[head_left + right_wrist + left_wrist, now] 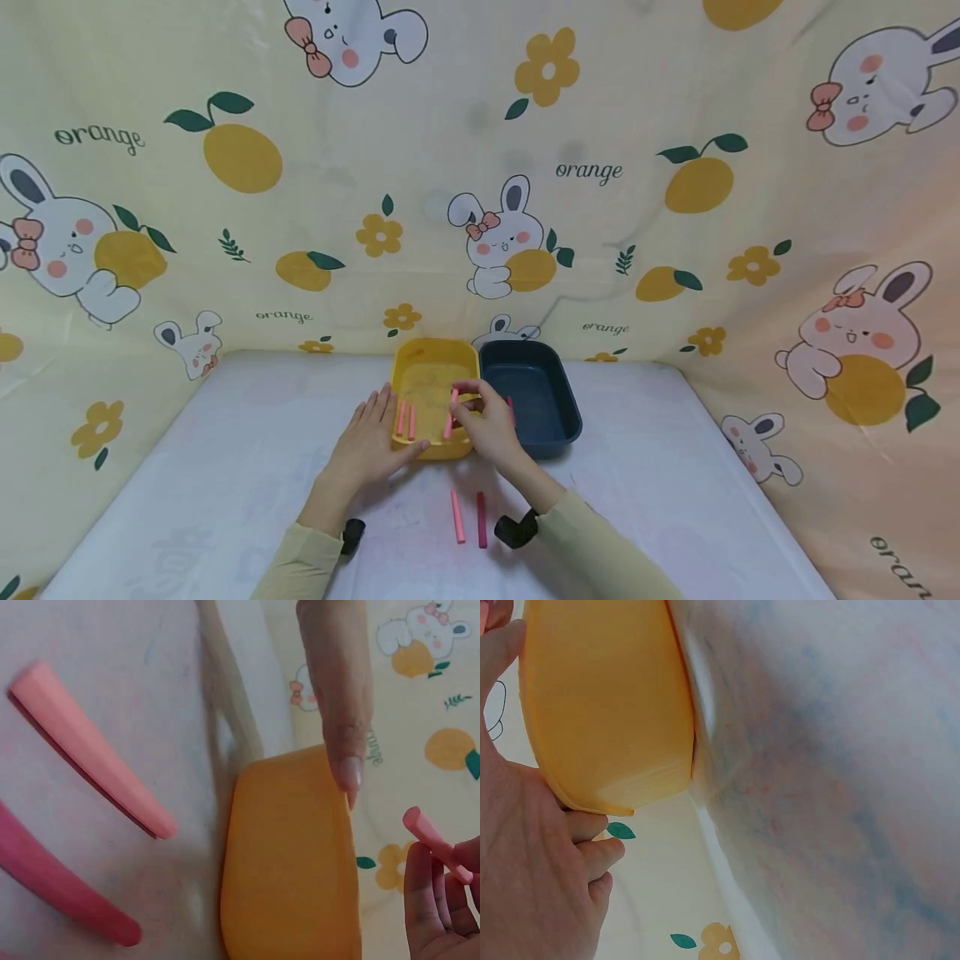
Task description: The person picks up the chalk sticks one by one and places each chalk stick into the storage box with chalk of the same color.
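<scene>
A yellow tray [435, 375] and a dark blue tray [534, 398] stand side by side at the table's far middle. My left hand [371, 437] lies against the yellow tray's near left corner [607, 697], fingers stretched along its side and thumb along its front. Over that tray my right hand [480, 417] pinches a pink stick [450, 419], whose tip [435, 841] shows at the fingertips in the right wrist view. Two pink sticks [406, 419] lie inside the yellow tray. One pink stick [511, 408] lies in the blue tray.
On the white table [225, 467] just in front of the trays lie a light pink stick [457, 517] and a darker pink stick [481, 519], also close up as the light stick [90, 750] and dark stick [60, 885]. A printed cloth [480, 167] walls in the back and sides.
</scene>
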### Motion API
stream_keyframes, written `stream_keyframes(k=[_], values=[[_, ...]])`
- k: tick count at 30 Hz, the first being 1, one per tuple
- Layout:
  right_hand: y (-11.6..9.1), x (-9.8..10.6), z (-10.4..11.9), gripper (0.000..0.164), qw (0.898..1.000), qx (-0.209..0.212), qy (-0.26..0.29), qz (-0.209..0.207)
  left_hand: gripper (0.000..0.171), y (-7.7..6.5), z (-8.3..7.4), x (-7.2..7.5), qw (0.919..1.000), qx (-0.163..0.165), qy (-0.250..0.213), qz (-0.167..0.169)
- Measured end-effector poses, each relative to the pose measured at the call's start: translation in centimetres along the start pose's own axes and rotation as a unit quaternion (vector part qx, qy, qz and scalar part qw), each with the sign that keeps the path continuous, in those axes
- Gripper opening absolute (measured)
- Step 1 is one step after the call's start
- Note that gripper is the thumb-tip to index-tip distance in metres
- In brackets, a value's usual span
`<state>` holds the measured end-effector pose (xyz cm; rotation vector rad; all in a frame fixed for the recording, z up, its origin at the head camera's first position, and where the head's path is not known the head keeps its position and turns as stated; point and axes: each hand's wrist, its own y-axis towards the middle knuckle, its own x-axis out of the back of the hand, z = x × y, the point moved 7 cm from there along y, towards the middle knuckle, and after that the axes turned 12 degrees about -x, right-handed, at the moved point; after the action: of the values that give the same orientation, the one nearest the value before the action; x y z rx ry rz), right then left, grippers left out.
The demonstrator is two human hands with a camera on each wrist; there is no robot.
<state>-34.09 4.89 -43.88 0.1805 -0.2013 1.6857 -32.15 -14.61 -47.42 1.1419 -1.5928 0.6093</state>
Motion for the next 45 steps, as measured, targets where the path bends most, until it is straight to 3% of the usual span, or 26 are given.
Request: stream_keyframes(k=[11,28,35,45], values=[[3.1,-2.2,0.3,0.032,0.999,0.017,-0.011,0.050,0.111,0.0,0.0,0.1,1.0000,0.002,0.000,-0.003],[6.5,-4.3,-1.4,0.033,0.995,-0.067,-0.034,0.061,0.114,0.2,0.2,-0.2,0.9998,0.014,-0.012,0.000],[7.7,-4.8,-2.4,0.029,0.989,-0.117,-0.049,0.076,0.112,0.2,0.2,-0.2,0.9997,0.015,-0.017,0.000],[7.9,-5.8,-3.5,0.024,0.978,-0.172,-0.058,0.099,0.111,0.2,0.3,-0.1,0.9998,0.007,-0.017,-0.009]])
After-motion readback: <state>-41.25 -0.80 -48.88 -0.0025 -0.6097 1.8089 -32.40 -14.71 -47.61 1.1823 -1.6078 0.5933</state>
